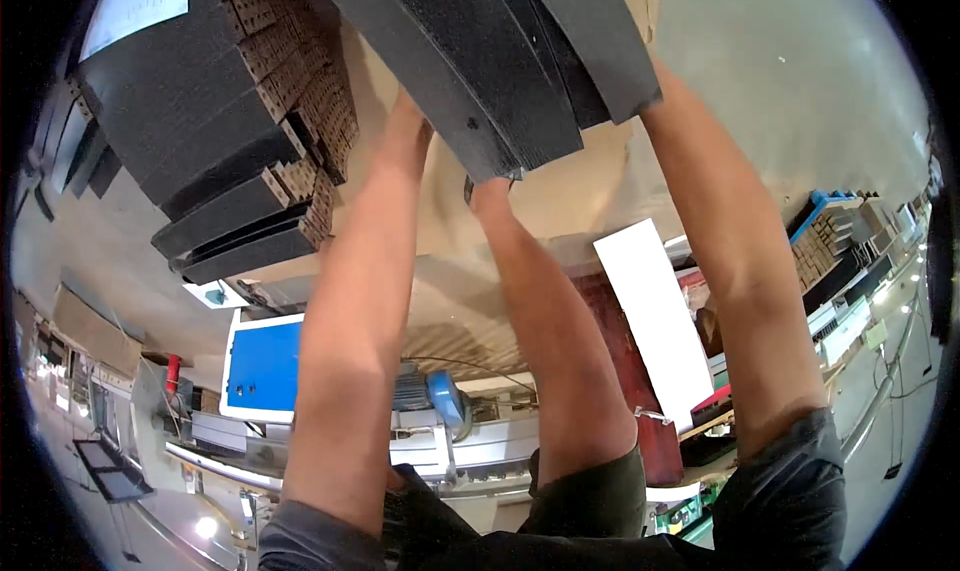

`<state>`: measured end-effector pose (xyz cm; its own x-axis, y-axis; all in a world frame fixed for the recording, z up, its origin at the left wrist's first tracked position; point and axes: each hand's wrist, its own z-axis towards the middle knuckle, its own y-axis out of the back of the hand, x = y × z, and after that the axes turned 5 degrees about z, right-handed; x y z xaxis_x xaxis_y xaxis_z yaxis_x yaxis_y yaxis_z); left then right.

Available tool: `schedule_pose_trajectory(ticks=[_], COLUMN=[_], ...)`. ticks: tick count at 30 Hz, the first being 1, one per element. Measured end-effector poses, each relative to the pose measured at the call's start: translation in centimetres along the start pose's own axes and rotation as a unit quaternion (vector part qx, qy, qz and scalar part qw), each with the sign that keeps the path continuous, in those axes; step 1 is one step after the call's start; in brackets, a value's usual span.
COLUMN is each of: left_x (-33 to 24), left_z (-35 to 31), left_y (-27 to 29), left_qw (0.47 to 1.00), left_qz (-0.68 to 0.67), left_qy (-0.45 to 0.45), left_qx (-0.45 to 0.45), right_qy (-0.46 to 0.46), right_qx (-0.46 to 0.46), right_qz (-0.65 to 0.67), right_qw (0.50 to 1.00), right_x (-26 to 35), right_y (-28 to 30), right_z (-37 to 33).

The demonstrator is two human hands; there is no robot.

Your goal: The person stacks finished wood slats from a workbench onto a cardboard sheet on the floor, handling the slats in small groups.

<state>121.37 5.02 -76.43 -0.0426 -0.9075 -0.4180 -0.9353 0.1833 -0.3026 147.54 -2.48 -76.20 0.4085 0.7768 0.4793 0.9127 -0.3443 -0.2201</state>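
Several long dark grey boards [480,61], lying side by side in an overlapping bundle, are held up between my two arms at the top middle. My left hand [408,113] grips the bundle at its left edge, the fingers hidden behind the boards. At the right edge my right hand [655,93] holds it, with its fingers also out of sight. Left of the bundle stands a tall stack of dark boards [180,121] with brown, hole-drilled ends; the lowest boards stick out unevenly. A white printed sheet [135,11] lies on that stack.
My leg and sandalled foot [490,196] are below the bundle on the tan floor. Behind me are a blue-panelled cabinet [265,369], a blue motor [445,401] and a white panel [655,321]. Another board stack [840,241] stands at far right.
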Motion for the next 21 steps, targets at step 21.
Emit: schedule_pose_trajectory(ticks=[21], left_x=[0.0], left_z=[-0.3], left_y=[0.9], left_qw=[1.0], left_qz=[0.023], left_qy=[-0.009], left_qx=[0.013], right_qy=[0.01], right_qx=[0.011], right_qz=[0.015], right_qw=[1.0], right_x=[-1.6], right_y=[-1.1], right_z=[-1.0])
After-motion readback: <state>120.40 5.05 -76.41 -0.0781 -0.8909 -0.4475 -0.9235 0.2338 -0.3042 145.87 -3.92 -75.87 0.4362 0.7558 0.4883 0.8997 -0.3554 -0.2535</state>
